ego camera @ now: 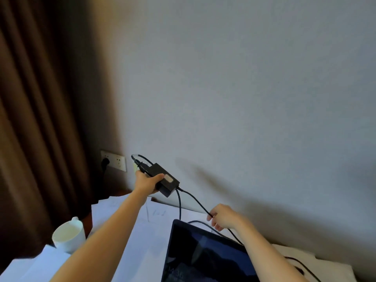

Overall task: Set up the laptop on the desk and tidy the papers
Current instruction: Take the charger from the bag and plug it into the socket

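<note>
Powering laptop [203, 253], I judge. My left hand [148, 182] grips adapter brick [165, 181]; right hand [223, 218] fingers [210, 217] pinch cable [196, 201]. Next: reach wall socket [117, 162], plug in.

Left hand [147, 183] gripping black power adapter [165, 181] near centre, right hand [222, 218] pinching cable [198, 202] at 5 o'clock, open laptop [203, 253] at 6 o'clock, papers [124, 231] and white mug [68, 235] at 8 o'clock.
</note>
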The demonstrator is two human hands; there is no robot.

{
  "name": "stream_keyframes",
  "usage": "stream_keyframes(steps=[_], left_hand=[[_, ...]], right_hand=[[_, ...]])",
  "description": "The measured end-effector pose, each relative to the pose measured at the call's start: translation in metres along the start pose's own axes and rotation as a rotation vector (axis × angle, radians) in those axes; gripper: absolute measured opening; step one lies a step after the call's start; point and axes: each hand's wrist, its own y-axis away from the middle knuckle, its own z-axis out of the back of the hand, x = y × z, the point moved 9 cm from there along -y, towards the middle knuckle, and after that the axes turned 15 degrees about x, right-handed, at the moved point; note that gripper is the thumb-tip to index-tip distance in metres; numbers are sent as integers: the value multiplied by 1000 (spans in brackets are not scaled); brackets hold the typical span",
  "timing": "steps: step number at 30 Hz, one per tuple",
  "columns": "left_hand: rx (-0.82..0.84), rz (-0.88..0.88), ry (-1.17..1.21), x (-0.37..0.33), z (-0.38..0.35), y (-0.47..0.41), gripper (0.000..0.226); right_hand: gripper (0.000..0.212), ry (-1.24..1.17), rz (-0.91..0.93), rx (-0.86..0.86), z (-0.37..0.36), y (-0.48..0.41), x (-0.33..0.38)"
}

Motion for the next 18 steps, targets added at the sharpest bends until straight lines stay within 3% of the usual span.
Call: stream_keyframes(steps=[8,13,18], left_hand=[[76,185,-177,67,20,-44,43],[148,341,-346,117,40,-75,40],[206,475,-345,164,56,-92,38]], right_hand=[[36,304,-191,138,-36,-46,-16],[46,48,-214,217,-46,-84,3],[31,-39,-216,249,-53,-119,42]])
